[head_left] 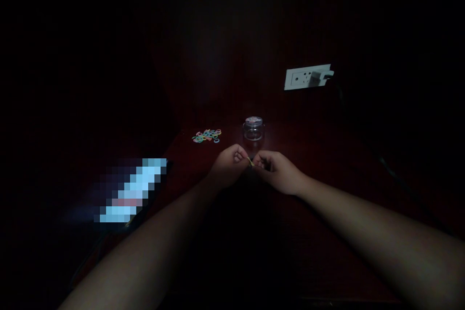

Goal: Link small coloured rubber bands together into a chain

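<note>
Between my two hands stretches a small yellow band (250, 161), which looks like a hair tie. The fingers of my left hand (231, 163) pinch one end of it. On the other end, the fingertips of my right hand (274, 169) are closed. Just behind the hands stands a clear jar (253, 134) with a patterned lid on top. To the left of the jar lies a loose pile of colourful hair ties (207, 136), in pink, yellow, green and blue. Shadow covers the undersides of both hands.
The dark red tabletop (308, 242) is dimly lit. A bright blurred-out screen (134, 193) lies at the left, beside my left forearm. On the wall at the back right is a white socket plate (307, 77) with a plug in it. A cable (390, 169) runs down the right side.
</note>
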Action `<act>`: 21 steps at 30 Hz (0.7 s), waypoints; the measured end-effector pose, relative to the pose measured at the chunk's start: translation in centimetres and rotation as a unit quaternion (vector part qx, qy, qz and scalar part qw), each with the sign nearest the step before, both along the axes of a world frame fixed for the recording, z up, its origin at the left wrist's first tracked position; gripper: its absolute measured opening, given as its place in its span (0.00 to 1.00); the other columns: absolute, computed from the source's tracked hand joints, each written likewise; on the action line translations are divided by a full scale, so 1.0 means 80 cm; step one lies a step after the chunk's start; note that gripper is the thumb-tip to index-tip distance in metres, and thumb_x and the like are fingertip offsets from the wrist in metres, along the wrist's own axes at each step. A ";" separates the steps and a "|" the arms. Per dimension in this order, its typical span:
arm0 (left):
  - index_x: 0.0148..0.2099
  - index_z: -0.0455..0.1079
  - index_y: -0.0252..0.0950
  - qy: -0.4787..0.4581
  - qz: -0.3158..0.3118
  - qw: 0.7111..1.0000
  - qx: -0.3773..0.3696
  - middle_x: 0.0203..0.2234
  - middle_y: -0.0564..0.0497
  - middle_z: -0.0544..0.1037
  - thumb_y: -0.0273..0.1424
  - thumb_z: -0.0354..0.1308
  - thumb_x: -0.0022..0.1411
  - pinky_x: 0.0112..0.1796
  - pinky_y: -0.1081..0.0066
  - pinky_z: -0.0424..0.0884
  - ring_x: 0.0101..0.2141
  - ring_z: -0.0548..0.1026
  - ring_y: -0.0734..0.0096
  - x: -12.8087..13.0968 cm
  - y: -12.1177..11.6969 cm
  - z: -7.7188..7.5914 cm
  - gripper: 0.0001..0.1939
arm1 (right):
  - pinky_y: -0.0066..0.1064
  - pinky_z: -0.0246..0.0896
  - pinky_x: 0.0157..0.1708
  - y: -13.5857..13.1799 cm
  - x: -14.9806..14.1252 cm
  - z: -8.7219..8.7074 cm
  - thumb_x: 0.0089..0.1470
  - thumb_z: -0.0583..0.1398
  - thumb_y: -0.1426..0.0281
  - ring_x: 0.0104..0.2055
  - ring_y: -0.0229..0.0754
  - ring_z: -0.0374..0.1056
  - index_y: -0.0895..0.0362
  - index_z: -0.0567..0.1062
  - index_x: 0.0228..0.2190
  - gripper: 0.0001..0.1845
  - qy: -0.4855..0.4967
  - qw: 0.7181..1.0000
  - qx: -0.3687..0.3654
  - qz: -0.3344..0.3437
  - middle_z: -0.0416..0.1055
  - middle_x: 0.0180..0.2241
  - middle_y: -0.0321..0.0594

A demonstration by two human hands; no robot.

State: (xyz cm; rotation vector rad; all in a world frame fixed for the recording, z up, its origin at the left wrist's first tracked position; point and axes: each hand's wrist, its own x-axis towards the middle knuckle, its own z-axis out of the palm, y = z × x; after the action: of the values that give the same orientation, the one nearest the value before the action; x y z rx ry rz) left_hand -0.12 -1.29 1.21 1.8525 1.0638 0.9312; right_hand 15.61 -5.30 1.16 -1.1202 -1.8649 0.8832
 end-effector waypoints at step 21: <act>0.33 0.63 0.32 -0.033 -0.103 0.994 -0.033 0.22 0.56 0.66 0.33 0.57 0.53 0.22 0.80 0.57 0.21 0.61 0.82 -0.005 0.004 -0.005 0.09 | 0.25 0.47 0.20 0.012 0.004 -0.008 0.47 0.55 0.68 0.20 0.32 0.54 0.58 0.65 0.24 0.06 -0.020 0.996 0.023 -0.083 0.59 0.19 0.31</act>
State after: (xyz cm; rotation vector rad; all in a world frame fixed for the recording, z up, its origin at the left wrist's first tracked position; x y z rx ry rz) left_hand -0.55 -1.00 0.84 1.8239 0.8361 0.8197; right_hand 15.97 -4.34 0.52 -1.2516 -1.7852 0.7268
